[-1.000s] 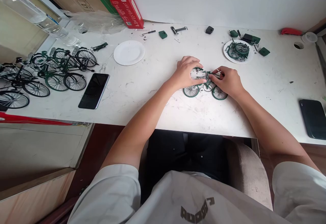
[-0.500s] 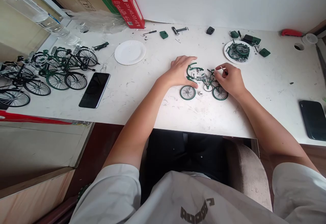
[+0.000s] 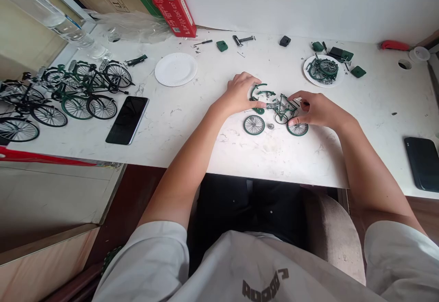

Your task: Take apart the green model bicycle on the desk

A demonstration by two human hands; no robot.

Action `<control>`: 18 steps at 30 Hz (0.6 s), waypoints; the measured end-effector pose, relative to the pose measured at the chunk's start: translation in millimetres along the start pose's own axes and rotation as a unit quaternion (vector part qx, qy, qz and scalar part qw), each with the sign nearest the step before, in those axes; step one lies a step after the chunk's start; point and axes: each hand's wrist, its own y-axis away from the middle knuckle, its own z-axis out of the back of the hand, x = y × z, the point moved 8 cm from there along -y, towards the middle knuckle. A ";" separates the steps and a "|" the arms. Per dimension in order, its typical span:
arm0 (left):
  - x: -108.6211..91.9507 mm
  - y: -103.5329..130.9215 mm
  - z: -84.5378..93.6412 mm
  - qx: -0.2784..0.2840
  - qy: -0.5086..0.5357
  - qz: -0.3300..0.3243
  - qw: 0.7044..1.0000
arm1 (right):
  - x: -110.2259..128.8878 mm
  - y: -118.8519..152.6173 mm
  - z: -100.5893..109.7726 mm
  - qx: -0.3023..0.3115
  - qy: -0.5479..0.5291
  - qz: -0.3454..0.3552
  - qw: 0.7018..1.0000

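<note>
My left hand (image 3: 238, 95) rests with thumb and fingers spread around loose green model-bicycle parts, among them a curved mudguard (image 3: 254, 92). Its thumb touches or covers a green piece (image 3: 258, 110). A green miniature bicycle frame (image 3: 281, 106) lies between my hands. My right hand (image 3: 318, 110) reaches over the frame's right side, index finger and thumb apart, the thumb at a spoked wheel (image 3: 297, 129). A thin silvery tool (image 3: 299, 101) is tucked among its fingers; its kind is unclear. Another wheel (image 3: 254, 125) and a small round metal part (image 3: 270, 126) lie nearby.
Several assembled model bicycles (image 3: 91, 87) stand at the left, beside a phone (image 3: 126, 120). A paper plate (image 3: 176, 69) lies behind my left hand. Another plate (image 3: 307, 77) holds green bicycle parts. A screwdriver (image 3: 203, 42) and a red box (image 3: 176, 11) are at the back.
My right hand has opened its pinch and turned, its thumb moving down toward the right wheel. My left hand has barely moved. The view has shifted slightly.
</note>
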 end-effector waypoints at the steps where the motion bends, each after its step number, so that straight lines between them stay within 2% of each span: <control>1: -0.3 -0.1 -0.5 0.003 0.001 -0.004 1.000 | 2.1 -1.1 -4.5 0.005 -0.002 0.009 1.000; 6: -3.0 -0.2 -4.5 0.013 0.000 -0.014 1.000 | 13.0 -3.0 -16.9 0.002 0.001 0.051 0.999; 18: -23.2 0.7 -14.9 -0.019 0.015 -0.039 0.999 | 20.2 -5.2 -20.7 -0.050 -0.013 0.084 0.995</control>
